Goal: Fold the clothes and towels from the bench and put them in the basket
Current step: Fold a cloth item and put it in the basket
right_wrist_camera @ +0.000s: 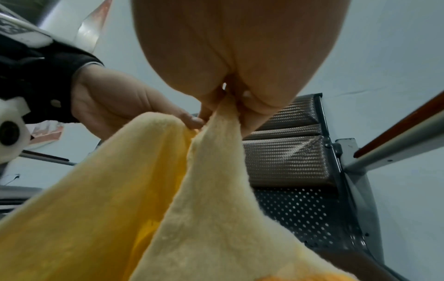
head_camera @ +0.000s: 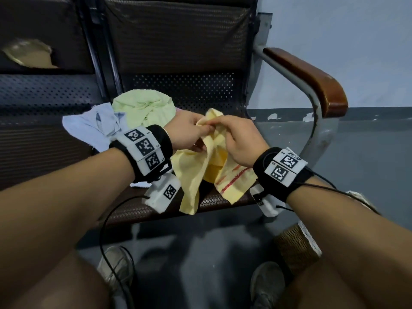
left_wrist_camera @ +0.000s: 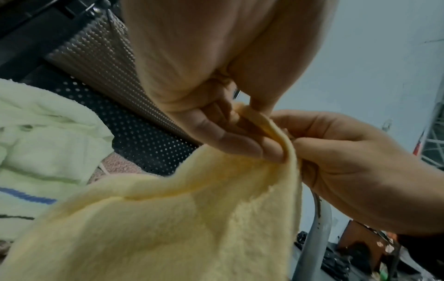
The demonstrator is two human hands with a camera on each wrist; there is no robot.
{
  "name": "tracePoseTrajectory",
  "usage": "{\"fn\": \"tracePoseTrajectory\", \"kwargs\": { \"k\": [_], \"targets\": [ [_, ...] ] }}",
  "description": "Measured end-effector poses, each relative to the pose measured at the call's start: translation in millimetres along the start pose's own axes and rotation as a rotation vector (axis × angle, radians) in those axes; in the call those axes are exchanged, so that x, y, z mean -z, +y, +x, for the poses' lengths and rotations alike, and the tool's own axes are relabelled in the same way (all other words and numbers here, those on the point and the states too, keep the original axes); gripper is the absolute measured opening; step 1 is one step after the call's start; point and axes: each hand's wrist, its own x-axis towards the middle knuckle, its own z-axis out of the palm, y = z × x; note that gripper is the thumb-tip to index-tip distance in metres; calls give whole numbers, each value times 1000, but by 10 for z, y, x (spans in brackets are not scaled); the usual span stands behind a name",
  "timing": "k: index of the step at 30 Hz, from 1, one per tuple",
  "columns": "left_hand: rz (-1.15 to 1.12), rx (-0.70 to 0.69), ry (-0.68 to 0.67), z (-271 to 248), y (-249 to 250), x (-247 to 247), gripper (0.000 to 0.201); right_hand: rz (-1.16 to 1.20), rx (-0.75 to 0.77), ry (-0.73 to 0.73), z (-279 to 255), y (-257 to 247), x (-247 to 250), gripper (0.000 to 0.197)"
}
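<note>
Head view: left hand [head_camera: 189,130] and right hand [head_camera: 239,139] meeting above the tabletop [head_camera: 223,202], both pinching the top edge of a yellow towel [head_camera: 196,172]. Left fingers [left_wrist_camera: 240,140] clamped on that edge from one side, right fingers [left_wrist_camera: 310,144] curled round it from the other, fingertips touching. Towel hanging down in loose folds, lower corner draped past the front edge of the tabletop, red stripes near one hem. Behind the left wrist, a pale green towel [head_camera: 145,105] bunched in a heap, a light blue shirt [head_camera: 93,128] crumpled just beside it toward the left, both on the seat. A bit of pinkish cloth [left_wrist_camera: 117,165] under the green heap in the left wrist view. Perforated metal at the back of the seat bare behind the towels. Right edge of the seat bounded by a grey metal frame with a brown wooden armrest [head_camera: 312,79], well apart from the hands. Woven brown basket [head_camera: 296,248] on the floor [head_camera: 200,253] below the right forearm, only partly seen. Grey floor open between the two shoes [head_camera: 116,266]. Right wrist view: towel edge squeezed tight between thumb and fingers [right_wrist_camera: 209,106], cloth spreading wide below.
</note>
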Motion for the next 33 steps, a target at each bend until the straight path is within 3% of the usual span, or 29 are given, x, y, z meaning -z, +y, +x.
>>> {"fn": "tracePoseTrajectory", "kwargs": {
  "k": [7,10,13,15,18,21,24,27,30,33],
  "targets": [
    [-119,-19,165,80,-42,-25,22,-43,-174,-166,-42,6,-29,56],
    [-121,-20,220,113,-32,-33,16,-148,-252,-214,-35,11,-7,36],
    [-129,-25,341,122,19,2,16,-271,-342,-403,-84,52,-9,35],
    [-233,-2,339,113,59,26,22,-299,-392,-501,-116,69,-34,40],
    [-414,6,285,93,105,18,31,-227,-385,-436,-117,50,-27,41],
    [-573,6,280,67,171,8,32,-25,-368,-343,-105,-9,-97,25],
    [-694,21,207,26,234,-10,30,23,-414,-390,-144,-75,-307,63],
    [-712,32,172,0,262,-37,30,-126,-403,-405,-132,53,-456,56],
    [-656,38,352,27,252,66,28,-238,-515,-446,-90,282,-350,38],
    [-493,74,532,130,114,321,29,-256,-618,-415,-100,467,-141,36]
  ]
}}
